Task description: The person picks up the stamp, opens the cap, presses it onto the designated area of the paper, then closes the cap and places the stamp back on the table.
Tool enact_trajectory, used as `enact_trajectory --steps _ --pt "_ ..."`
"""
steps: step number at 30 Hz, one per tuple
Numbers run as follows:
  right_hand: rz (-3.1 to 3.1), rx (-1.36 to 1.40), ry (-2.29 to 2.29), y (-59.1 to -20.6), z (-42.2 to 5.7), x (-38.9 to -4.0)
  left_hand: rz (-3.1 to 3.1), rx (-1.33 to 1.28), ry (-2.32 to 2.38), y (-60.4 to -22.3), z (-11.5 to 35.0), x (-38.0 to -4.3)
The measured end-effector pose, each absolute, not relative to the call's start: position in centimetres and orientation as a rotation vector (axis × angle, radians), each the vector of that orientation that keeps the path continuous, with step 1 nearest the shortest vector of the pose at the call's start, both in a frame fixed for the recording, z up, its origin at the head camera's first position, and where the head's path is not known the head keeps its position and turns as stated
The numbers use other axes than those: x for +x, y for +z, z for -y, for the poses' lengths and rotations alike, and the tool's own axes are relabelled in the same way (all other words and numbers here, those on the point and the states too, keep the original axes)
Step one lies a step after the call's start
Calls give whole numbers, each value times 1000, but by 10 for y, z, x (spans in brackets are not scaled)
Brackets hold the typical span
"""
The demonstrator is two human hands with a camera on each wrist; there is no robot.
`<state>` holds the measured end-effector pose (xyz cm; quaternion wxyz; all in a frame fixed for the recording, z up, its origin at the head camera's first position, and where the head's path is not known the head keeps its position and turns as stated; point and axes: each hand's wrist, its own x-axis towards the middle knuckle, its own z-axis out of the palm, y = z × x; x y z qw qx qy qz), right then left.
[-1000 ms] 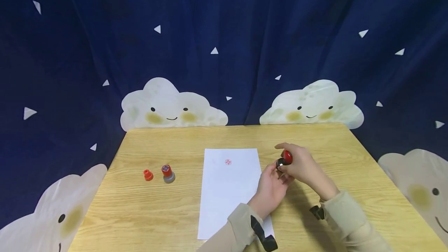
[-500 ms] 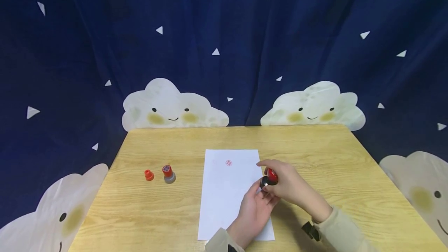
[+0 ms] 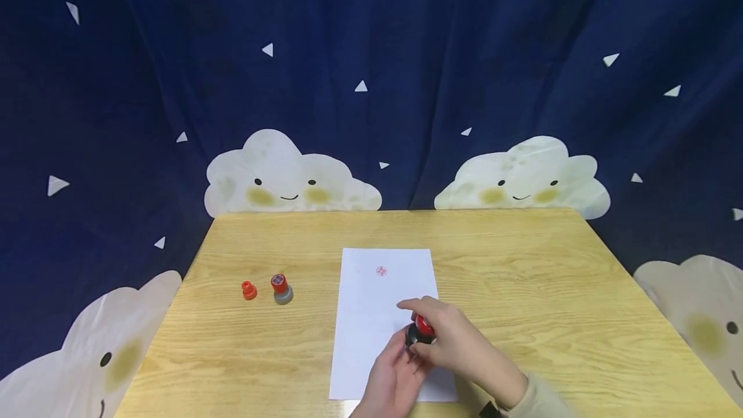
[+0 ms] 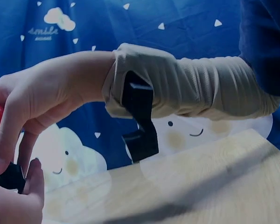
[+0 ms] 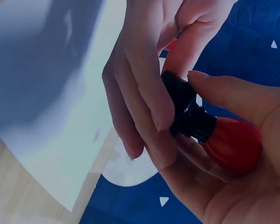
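Note:
A stamp with a rounded red handle and a black base is between my two hands. My right hand grips it by the red handle, fingers wrapped around. Palm up, my left hand pinches the black base between thumb and fingers. Both hands hover over the lower right of a white sheet of paper, hiding part of it. Near the top of that sheet shows a small round red stamp print. The stamp's printing face is hidden.
Left of the paper, a red-and-grey round stamp lies with its patterned face showing. Beside it sits a small stepped red piece, like a cap. The wooden table ends at a dark blue curtain with white clouds.
Both hands have moved left and toward the person, carrying the stamp from right of the paper to over its lower right part. The things on the left have not moved.

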<state>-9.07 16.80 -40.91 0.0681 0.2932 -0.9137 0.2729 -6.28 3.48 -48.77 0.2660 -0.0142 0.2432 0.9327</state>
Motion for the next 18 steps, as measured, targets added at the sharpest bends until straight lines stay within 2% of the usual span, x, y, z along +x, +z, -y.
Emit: enact_trajectory --steps 18 --pt "2723 994 742 -443 -151 -79 -690 -209 2561 -520 -30 -52"
